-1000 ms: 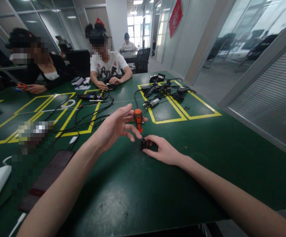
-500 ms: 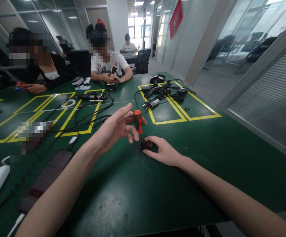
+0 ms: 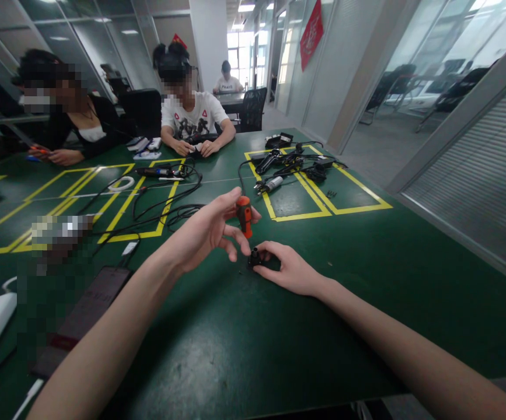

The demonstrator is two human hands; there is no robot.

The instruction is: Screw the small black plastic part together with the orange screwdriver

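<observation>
An orange and black screwdriver [image 3: 245,217] stands upright above the table, its handle between the fingers of my left hand [image 3: 218,227]. The thumb of that hand is raised and its lower fingers are loosely curled. Just below the handle, my right hand [image 3: 285,265] pinches a small black part [image 3: 254,256] against the tabletop, with a short tube-like piece sticking up from it. The screwdriver's tip is hard to make out. A tiny dark piece [image 3: 240,272] lies left of the black part.
The green table [image 3: 358,280] bears yellow tape outlines. Black cables and adapters [image 3: 288,160] lie at the back right, with more cables [image 3: 165,192] at the back left. A phone [image 3: 87,315] rests by my left forearm. Two co-workers [image 3: 196,116] sit across the table.
The screwdriver handle has turned slightly, and the fingers of my left hand have shifted a little. My right hand stays in place. The co-worker opposite now handles a dark object.
</observation>
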